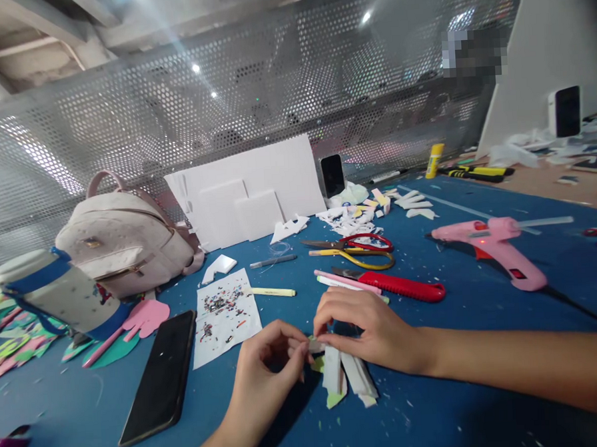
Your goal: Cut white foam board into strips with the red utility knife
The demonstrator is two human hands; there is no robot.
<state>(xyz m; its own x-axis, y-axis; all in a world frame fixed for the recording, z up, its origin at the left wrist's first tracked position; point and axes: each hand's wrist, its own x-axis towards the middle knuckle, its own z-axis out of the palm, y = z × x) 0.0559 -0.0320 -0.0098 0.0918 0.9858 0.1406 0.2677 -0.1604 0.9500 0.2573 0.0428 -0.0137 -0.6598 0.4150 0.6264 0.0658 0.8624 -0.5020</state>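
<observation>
Both my hands meet over the blue table (437, 389) near its front edge. My left hand (266, 368) is curled, its fingertips pinched on the end of a small white and pale-green foam piece (336, 375). My right hand (369, 330) comes in from the right and presses down on the same piece with closed fingers. Several narrow white foam strips fan out beneath the hands, with green tips showing. A black phone (161, 374) lies face down just left of my left hand.
A paper sheet with coloured scraps (226, 314), a pink glue gun (500, 243), a red utility knife (402, 286), scissors (354, 247) and pens lie behind the hands. A beige backpack (124, 239), a bottle (56, 293) and white foam boards (251, 189) stand further back.
</observation>
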